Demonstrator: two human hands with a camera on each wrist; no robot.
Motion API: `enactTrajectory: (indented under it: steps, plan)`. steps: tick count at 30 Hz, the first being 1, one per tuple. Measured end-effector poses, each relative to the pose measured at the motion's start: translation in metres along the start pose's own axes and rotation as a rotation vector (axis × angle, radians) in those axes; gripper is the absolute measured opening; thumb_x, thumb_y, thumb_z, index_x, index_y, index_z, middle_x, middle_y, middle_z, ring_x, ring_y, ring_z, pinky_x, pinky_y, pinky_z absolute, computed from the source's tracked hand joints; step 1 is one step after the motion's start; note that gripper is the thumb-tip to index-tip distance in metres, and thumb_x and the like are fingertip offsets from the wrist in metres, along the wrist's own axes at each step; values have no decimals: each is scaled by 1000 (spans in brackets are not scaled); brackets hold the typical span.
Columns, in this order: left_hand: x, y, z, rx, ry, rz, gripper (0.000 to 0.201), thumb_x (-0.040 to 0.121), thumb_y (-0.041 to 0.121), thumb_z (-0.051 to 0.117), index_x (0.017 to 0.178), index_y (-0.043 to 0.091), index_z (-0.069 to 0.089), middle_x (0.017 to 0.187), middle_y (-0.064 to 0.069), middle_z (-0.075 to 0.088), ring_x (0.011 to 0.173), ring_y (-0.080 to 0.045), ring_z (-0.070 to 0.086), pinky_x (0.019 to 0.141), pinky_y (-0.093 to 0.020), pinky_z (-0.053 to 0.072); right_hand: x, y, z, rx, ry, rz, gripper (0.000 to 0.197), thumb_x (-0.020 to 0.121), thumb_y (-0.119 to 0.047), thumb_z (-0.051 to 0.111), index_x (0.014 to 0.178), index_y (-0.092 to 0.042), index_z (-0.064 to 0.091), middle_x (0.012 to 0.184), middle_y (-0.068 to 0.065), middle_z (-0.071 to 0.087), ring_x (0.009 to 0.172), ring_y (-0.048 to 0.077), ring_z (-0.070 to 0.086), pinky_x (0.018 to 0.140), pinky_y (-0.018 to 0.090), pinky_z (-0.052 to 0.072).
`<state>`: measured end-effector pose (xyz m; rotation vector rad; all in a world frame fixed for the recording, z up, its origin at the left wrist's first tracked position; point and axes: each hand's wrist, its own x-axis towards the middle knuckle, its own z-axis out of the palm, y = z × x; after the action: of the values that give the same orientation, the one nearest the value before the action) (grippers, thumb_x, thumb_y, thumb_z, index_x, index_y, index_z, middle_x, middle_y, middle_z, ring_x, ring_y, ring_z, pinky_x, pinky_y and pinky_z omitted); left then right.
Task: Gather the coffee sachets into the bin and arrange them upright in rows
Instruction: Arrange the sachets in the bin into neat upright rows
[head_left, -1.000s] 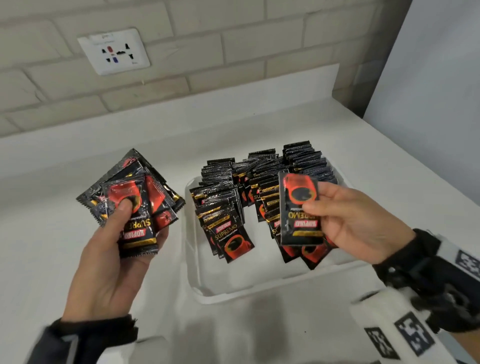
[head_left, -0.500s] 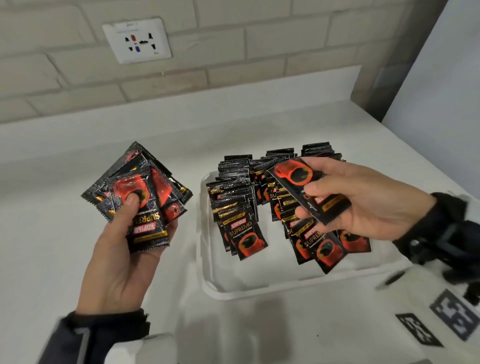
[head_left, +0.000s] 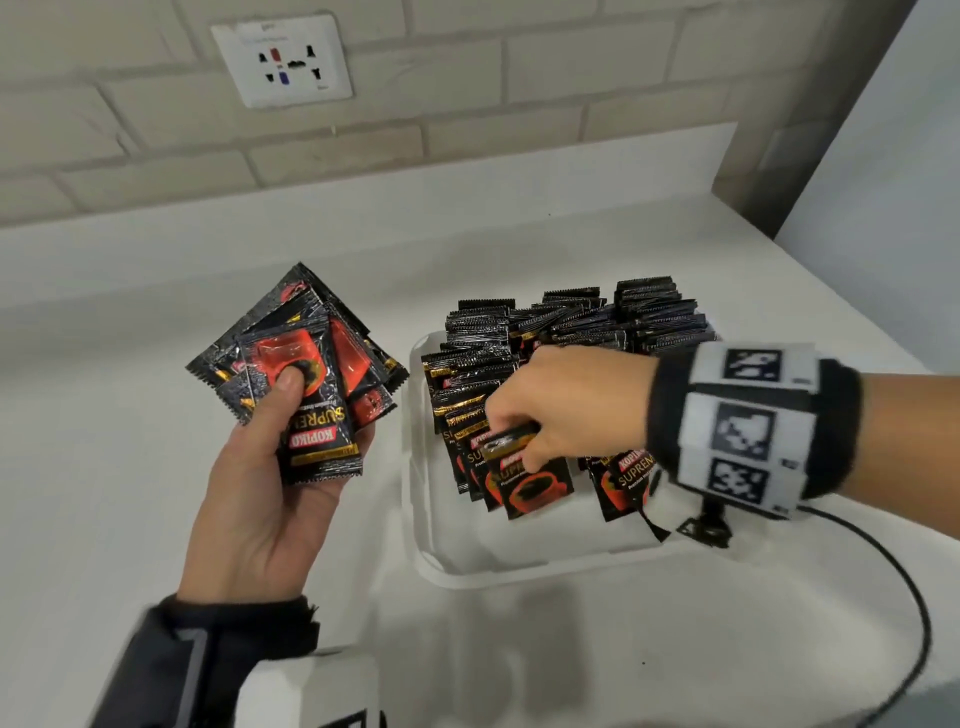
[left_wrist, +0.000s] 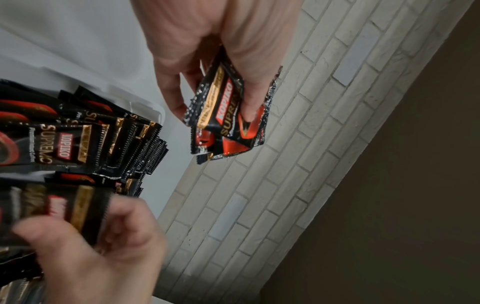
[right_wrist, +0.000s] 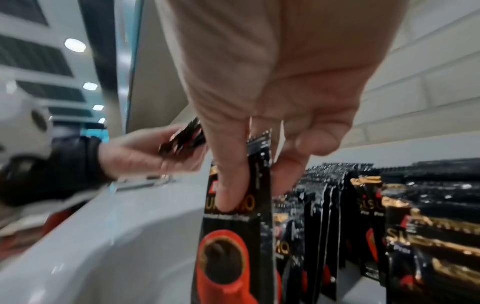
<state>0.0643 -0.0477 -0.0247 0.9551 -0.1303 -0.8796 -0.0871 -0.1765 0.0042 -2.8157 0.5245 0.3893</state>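
Three rows of sachets (head_left: 561, 358) stand in the white bin (head_left: 415, 525) toward the worktop's right edge. The right hand (head_left: 566, 400) pinches one sachet (right_wrist: 233, 236) upright at the left row's front, while the left hand (head_left: 260, 499) grips a fanned bunch (head_left: 306, 374) beside the bin's left wall.

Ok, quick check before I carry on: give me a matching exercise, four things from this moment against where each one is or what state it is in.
Things:
1. left hand
2. right hand
3. white bin
4. wall socket

States:
a. on the brick wall above the counter
b. grips a fanned bunch of sachets, off to the bin's side
c. pinches a single sachet upright at the front of a row
d. holds rows of standing sachets

Pairs: 1-b, 2-c, 3-d, 4-a
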Motion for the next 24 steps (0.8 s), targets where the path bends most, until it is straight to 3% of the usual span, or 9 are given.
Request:
enactTrajectory:
  steps: [4,8,11,16,18,20,24]
  plan:
    - [0,2,-2,-2,-2,7,11,83,20,56,93,18,62,82,4,74,76,-12,71,72,-31,58,26,-5,13,-150,-82,-24,16,87,-20,62,101,-14,56,81,-6,43,66,8,41,50,17,29]
    - [1,3,-5,3,8,17,12,82,21,56,92,19,62,81,5,74,76,-11,71,71,-31,58,41,-4,15,-165,-5,-26,8,87,-11,54,91,-16,49,93,2,51,79,19,48,49,22,31]
    - [2,3,-7,0,17,20,14,79,21,57,93,19,62,80,5,74,75,-11,71,70,-30,58,44,-2,17,-196,34,-14,11,86,-6,50,89,-15,46,99,6,55,80,24,53,57,27,38]
    - [4,-1,-7,4,10,7,12,78,20,58,86,18,67,80,3,74,74,-12,71,72,-33,57,39,-4,23,-183,55,19,23,87,-14,52,109,-12,47,98,6,51,70,21,42,45,23,25]
    - [4,-4,-7,19,0,-6,12,80,20,57,86,18,67,80,3,74,74,-12,71,74,-34,57,38,-4,22,-175,88,26,30,87,-15,53,115,-12,44,99,7,54,67,20,42,44,23,26]
    - [4,-5,-7,20,-25,-21,18,78,20,59,72,18,76,81,2,74,74,-13,72,73,-34,57,36,-4,22,-222,90,17,36,88,-16,53,121,-11,40,100,7,55,62,17,40,43,24,26]
    - [2,-8,-4,19,-60,-29,21,73,21,60,59,22,76,81,1,74,75,-13,71,70,-33,58,33,-7,23,-333,56,21,45,88,-20,54,128,-11,35,104,6,55,71,22,49,44,25,26]
